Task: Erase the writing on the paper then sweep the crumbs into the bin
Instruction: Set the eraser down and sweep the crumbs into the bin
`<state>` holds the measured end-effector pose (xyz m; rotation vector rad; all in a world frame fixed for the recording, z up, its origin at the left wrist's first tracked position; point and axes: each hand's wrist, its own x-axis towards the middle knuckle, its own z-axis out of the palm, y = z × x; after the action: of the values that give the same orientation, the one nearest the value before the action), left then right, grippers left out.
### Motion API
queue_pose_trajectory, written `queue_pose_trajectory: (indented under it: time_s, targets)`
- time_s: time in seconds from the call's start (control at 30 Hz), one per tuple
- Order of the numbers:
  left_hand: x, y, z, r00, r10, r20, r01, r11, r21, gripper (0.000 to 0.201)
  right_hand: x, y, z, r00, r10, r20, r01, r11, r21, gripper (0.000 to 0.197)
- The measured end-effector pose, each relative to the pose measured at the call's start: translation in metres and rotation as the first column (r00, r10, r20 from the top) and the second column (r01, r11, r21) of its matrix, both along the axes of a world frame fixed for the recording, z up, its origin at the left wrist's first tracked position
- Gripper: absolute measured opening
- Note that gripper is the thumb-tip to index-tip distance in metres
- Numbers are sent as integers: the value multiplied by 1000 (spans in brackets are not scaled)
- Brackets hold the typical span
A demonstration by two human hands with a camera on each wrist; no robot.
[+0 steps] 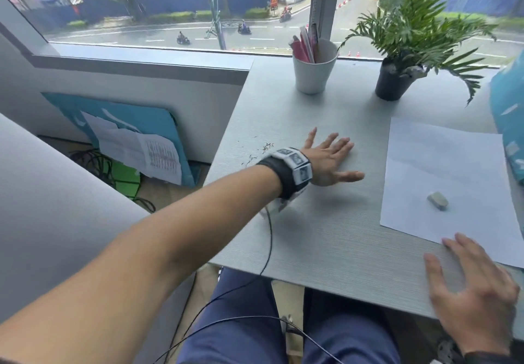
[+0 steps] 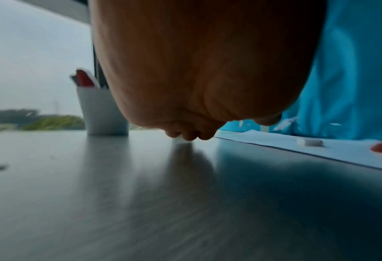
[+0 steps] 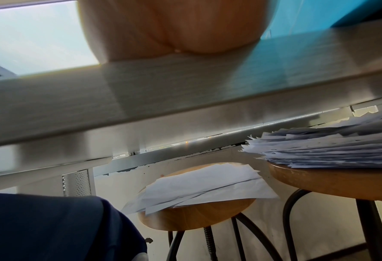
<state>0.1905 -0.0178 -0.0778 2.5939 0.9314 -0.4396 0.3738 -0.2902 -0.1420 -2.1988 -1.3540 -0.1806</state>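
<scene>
the crumbs (image 1: pixel 259 152) lie as a thin scatter of dark flecks on the grey table (image 1: pixel 312 236), left of centre in the head view, just beside the wrist band of the left hand (image 1: pixel 329 162). that hand lies flat and low over the table with its fingers spread and straight, holding nothing. the crumbs look tiny, dry and very light, so they cannot be picked up; the sensible way is to push them with the flat edge of the palm, slowly, since a quick stroke would likely scatter them. the paper (image 1: pixel 453 176) sits at the right of the frame, looking blank, thin and floppy; it would slide easily unless pressed down. the eraser (image 1: pixel 438 200) rests on its lower part, small and firm, easy to pinch by its sides. the right hand (image 1: pixel 470 292) is at lower right, fingers straight and slightly apart, tips at the paper's near edge. no bin is in view.
</scene>
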Motion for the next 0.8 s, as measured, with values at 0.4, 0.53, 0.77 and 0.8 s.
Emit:
queue_pose_trajectory:
  time_s: [0.4,0.53,0.77,0.8]
  targets:
    - [-111,22,-1,949,220,-228,-184,969,165,105,-3,0,4,999,-24,-35,23,1000,-15,50]
    - [-104,21,15,935,245,-254,-191,957,221,111,-5,0,4,999,-36,-31,37,999,6,47]
    - [-24,88,19,992,113,-62,-107,989,99,96,-4,3,1,999,-44,16,43,997,58,41]
    - [-16,100,16,992,109,-69,-101,989,107,94,-4,4,0,998,-52,22,50,997,64,40]
